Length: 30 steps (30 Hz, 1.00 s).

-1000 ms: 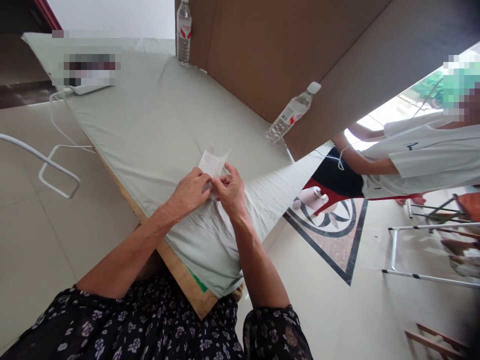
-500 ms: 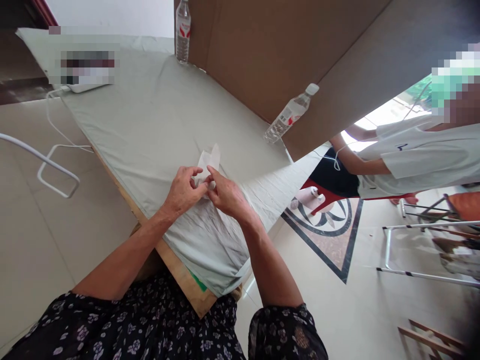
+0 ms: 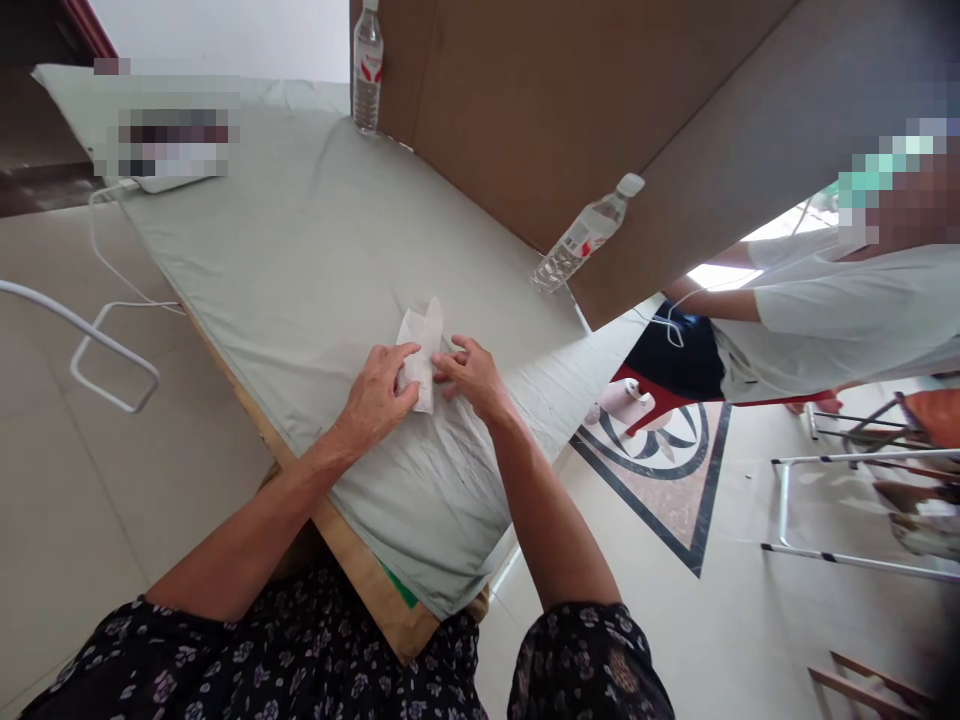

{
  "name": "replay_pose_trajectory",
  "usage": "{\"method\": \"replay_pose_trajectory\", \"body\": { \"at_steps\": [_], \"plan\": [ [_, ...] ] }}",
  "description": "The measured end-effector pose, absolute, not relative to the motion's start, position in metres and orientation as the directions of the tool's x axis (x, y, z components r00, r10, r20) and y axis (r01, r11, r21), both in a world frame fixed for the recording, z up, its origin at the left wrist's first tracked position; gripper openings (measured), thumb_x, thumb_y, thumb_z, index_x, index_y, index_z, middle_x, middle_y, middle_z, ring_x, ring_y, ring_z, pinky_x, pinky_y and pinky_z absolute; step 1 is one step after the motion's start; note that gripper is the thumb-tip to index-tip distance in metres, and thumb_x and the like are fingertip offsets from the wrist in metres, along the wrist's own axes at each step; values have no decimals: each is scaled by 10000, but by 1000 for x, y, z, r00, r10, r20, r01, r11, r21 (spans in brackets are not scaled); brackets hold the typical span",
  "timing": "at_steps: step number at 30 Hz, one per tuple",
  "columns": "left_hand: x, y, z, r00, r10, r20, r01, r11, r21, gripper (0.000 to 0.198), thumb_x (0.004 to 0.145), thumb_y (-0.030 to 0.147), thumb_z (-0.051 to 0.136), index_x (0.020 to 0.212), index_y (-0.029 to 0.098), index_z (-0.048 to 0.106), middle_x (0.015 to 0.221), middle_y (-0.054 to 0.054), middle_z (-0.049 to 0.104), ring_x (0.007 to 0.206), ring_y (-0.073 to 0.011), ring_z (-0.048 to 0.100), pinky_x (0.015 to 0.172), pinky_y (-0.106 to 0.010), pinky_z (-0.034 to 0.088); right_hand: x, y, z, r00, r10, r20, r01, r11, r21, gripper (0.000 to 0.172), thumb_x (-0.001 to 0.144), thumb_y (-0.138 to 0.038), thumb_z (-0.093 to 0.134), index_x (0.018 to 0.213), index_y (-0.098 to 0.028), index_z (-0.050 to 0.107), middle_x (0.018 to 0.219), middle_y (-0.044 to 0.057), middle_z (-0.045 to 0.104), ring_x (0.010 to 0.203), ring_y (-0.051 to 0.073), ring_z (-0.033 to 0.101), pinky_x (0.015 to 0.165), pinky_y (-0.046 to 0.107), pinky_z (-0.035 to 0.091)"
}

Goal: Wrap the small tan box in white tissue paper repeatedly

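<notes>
A folded white tissue (image 3: 421, 350) lies on the cloth-covered table, its top edge rising in two points. My left hand (image 3: 379, 388) rests at the tissue's left edge, thumb and fingers apart, the fingertips over its margin. On the other side, my right hand (image 3: 474, 378) has its fingers spread and slightly bent, with the fingertips close to the right edge; whether they touch it I cannot tell. Neither hand grips anything.
A water bottle (image 3: 589, 235) leans against a large brown board (image 3: 517, 110); another bottle (image 3: 367, 70) stands at its far end. A pale cloth (image 3: 300, 250) covers the table. Someone in a white shirt (image 3: 825, 300) sits at the right. A white cable (image 3: 112, 195) hangs at the left.
My fingers have come apart from their pinch over the tissue. The hands have parted to either side, and more of the tissue shows lying flat between them.
</notes>
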<state>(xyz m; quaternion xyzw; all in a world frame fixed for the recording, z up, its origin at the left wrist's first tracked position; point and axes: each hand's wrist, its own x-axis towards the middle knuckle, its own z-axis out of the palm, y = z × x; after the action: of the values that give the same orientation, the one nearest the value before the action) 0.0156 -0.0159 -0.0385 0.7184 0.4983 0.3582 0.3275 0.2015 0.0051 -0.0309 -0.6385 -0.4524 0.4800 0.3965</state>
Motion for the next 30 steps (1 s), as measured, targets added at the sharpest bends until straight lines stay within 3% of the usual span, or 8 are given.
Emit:
{"method": "replay_pose_trajectory", "body": {
  "at_steps": [3,6,12,14,19,25,30],
  "plan": [
    [17,-15,-38,290,939,187,531,-320,785,534,850,174,593,1375,246,662,1079,-40,552,740,-126,552,841,-325,556,194,24,-34,127,964,-234,237,-259,-936,845,709,-430,878,1412,-127,521,905,43,738,556,132,625,405,232,459],
    [18,-13,-37,298,940,168,581,-318,749,428,843,200,609,1250,227,739,1085,-53,554,788,-147,590,857,-333,572,191,37,-38,107,969,-222,266,-243,-933,801,660,-440,888,1324,-126,568,770,-34,677,469,94,533,400,227,419],
    [19,-11,-34,284,947,152,618,-302,726,327,827,207,619,1116,208,772,1052,-59,574,839,-178,626,886,-345,581,195,43,-44,32,980,-194,255,-196,-947,362,653,-412,819,859,-189,622,645,-65,583,495,86,476,432,221,368],
    [19,-11,-33,287,948,135,620,-291,729,317,823,216,625,1103,201,774,1048,-61,577,832,-180,626,892,-354,581,195,42,-42,-16,984,-178,219,-170,-961,289,665,-397,791,759,-198,604,630,-60,551,518,89,457,456,229,354],
    [18,-11,-32,291,948,129,613,-288,736,316,828,222,612,1104,207,766,1041,-50,585,813,-173,615,880,-346,574,190,37,-37,-91,992,-83,70,-77,-995,262,660,-409,779,753,-205,644,703,-32,616,650,121,524,599,248,432],
    [15,-11,-32,287,947,146,576,-293,763,297,825,216,621,1109,200,704,1022,-39,592,794,-163,594,879,-346,565,182,20,-36,-67,998,9,26,11,-1000,254,691,-426,754,806,-211,682,805,-8,678,781,158,614,778,304,516],
    [15,-14,-39,112,983,148,584,-185,790,321,794,245,707,1088,201,586,1101,-63,603,954,-208,622,925,-398,555,180,0,-33,-68,991,112,279,127,-952,259,823,-469,670,785,-213,691,807,3,683,802,171,614,792,297,515]
  ]
}}
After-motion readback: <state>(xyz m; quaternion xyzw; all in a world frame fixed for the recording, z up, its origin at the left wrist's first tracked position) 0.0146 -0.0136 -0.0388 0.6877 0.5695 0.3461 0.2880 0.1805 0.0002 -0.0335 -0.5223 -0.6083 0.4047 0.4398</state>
